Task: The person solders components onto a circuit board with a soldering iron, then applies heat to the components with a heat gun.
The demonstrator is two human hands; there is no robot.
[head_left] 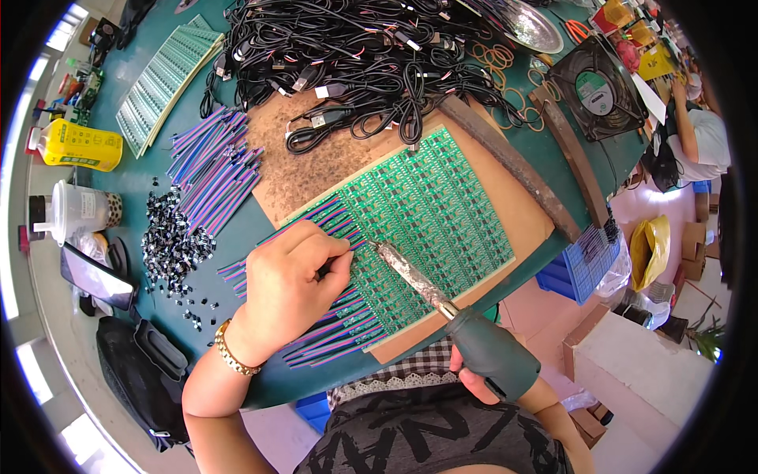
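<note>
My right hand (472,378) is wrapped around the dark handle of a soldering iron (410,276). Its tip meets the left part of a green circuit board panel (442,213), which carries rows of small repeated circuits. Close to that tip, my left hand (296,276) is closed in a pinch, apparently on a short multicoloured ribbon wire; the fingers hide most of it. Several more ribbon wires (335,328) lie along the panel's left edge, above and below the hand, their ends on the board. A tan board (407,340) lies beneath the panel.
Black cables (355,47) are heaped at the back. Loose ribbon wires (217,170), small black parts (175,245) and stacked panels (170,79) lie left. Metal bars (513,170) and a fan (596,91) stand right. A yellow bottle (79,144) and cup (83,212) line the left edge.
</note>
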